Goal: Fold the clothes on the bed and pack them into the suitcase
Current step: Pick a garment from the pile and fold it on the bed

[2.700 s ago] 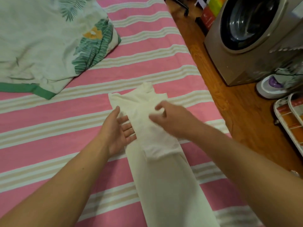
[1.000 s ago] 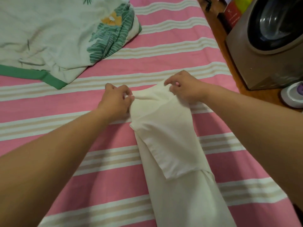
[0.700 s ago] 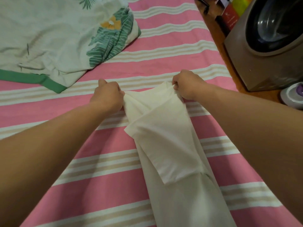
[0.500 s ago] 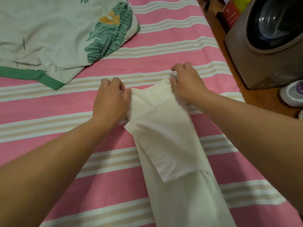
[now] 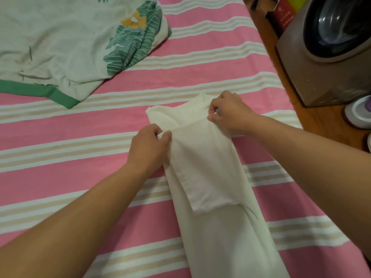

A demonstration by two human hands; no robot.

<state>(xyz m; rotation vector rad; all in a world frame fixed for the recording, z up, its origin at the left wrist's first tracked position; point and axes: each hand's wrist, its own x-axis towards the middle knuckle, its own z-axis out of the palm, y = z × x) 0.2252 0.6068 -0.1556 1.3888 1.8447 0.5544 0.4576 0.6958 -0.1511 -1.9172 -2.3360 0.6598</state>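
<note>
Cream shirt [image 5: 202, 169] is lying in a long strip on the pink striped bed [image 5: 80, 149]. Left hand [image 5: 148, 147] and right hand [image 5: 228, 113] are each pinching a corner of the folded-over top layer. Leafy-print blanket [image 5: 70, 41] sits up top left.

Hidden and cut off
Garment [image 5: 210, 177] runs off the bottom edge, nearer than both hands; washer [image 5: 329, 47] right of them cropped.

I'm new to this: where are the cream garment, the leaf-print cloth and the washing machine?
cream garment [image 5: 202, 167], head view, folded-over flap.
leaf-print cloth [image 5: 60, 41], head view, pale middle.
washing machine [image 5: 329, 25], head view, door glass.
</note>
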